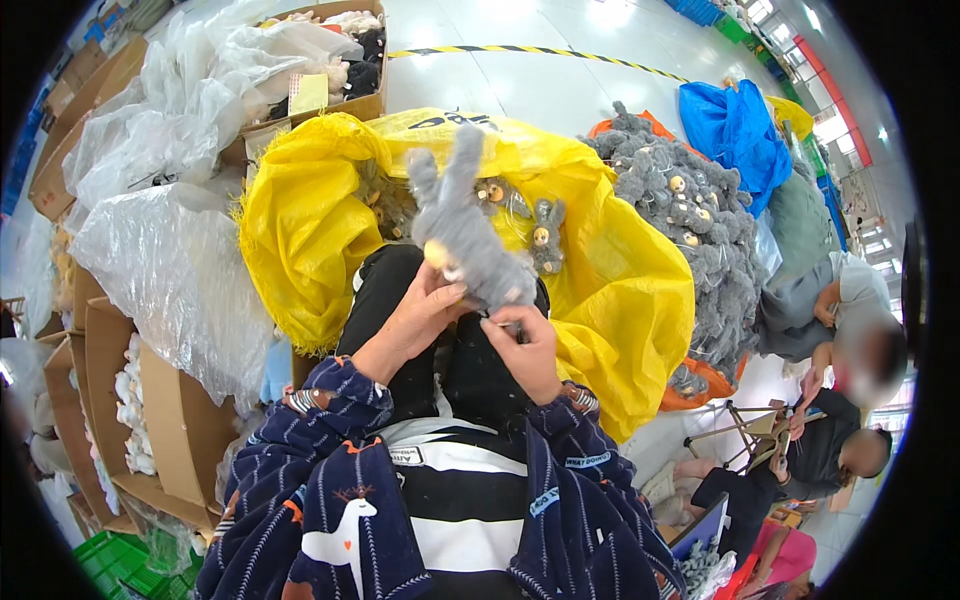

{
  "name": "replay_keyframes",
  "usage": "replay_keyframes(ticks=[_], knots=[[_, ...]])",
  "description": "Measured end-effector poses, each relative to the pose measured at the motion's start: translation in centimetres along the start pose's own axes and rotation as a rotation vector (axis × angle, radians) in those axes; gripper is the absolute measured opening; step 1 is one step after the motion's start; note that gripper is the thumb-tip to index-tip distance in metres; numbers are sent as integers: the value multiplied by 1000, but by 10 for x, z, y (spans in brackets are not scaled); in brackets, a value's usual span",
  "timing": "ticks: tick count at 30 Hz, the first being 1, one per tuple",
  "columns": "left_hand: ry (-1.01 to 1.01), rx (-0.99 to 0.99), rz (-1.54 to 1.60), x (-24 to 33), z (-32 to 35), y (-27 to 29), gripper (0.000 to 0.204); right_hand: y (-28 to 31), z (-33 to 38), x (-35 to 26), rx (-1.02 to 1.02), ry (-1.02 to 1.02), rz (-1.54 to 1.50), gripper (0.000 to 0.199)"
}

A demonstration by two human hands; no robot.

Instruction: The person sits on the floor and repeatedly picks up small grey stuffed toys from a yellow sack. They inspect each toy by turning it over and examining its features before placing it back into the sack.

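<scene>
Item in hand: grey plush rabbit toy (468, 238), left hand (420, 315) gripping its body, right hand (525, 345) fingers pinched at its base. Yellow woven sack (620, 290) holds more unhandled (apparently many left); grey plush pile (690, 210) beside.

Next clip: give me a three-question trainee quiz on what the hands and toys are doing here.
1. True or false: both hands are on the grey plush rabbit.
2. What do the other grey plush toys behind the held rabbit lie in? A) yellow sack B) green crate C) blue bag
3. Fill in: the right hand pinches the rabbit at its ____ end.

Key: 1 true, the left hand grips it too. 2 A, the yellow sack. 3 lower.
</scene>
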State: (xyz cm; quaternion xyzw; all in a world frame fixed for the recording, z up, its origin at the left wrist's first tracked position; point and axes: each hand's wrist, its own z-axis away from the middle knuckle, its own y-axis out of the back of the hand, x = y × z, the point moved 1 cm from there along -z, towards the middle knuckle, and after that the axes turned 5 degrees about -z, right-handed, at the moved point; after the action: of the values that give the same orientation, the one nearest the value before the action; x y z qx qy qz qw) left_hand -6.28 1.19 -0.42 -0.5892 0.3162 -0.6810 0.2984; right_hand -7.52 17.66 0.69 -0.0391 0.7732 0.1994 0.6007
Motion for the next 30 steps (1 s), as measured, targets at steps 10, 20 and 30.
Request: replay_keyframes(ticks=[10, 20, 30], knots=[[7, 171, 131, -2, -4, 12, 47, -1, 17, 19, -84, 26, -44, 15], [-142, 194, -96, -6, -7, -4, 49, -18, 7, 2, 65, 93, 6, 44], [-46, 339, 135, -6, -15, 2, 48, -17, -3, 10, -45, 285, -9, 40]])
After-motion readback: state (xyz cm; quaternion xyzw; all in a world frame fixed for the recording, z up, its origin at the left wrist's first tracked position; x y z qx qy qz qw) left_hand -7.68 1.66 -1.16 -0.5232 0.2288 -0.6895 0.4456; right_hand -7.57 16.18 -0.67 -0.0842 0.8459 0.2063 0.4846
